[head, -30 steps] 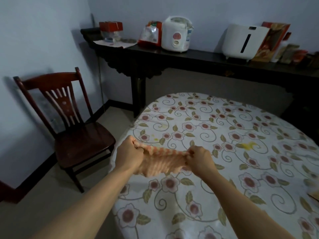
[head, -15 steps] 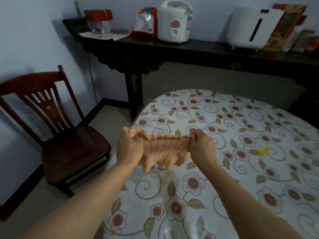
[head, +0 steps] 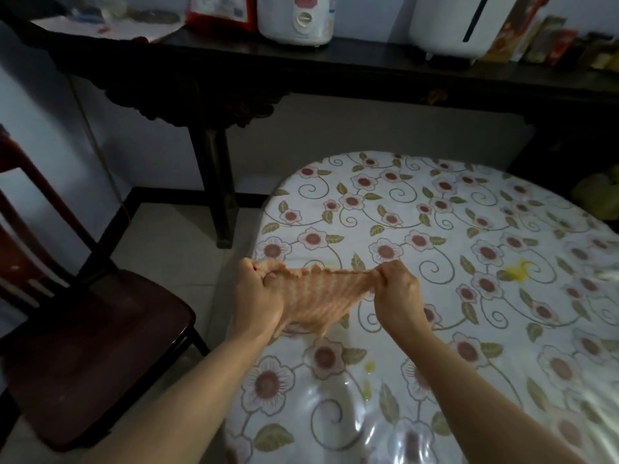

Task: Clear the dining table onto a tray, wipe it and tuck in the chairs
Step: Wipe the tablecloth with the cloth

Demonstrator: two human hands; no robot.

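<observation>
Since the earlier frames the head camera has tipped down and closer: the chair has slid toward the left edge and the sideboard's appliances are now cropped at the top, while both hands have kept the cloth stretched between them.

In the head view, the dining table (head: 435,229) is rounded and covered in a white flowered cloth under a glossy clear sheet; yellow stains (head: 514,272) mark it to the right of the hands, and smaller ones lie near the front. Behind it a dark sideboard (head: 335,68) runs along the pale wall, carrying a white rice cooker (head: 296,20) and a second white appliance (head: 449,25) with packets beside it.

The cloth (head: 318,296) is orange-pink and ribbed, pulled taut along its top edge and sagging to a point below. It hangs over the table's near left edge. The left hand (head: 258,296) clenches one corner in a fist; the right hand (head: 397,291) pinches the other end with curled fingers.

A dark red wooden chair (head: 93,346) stands on the tiled floor left of the table, apart from it, with a strip of floor between.
</observation>
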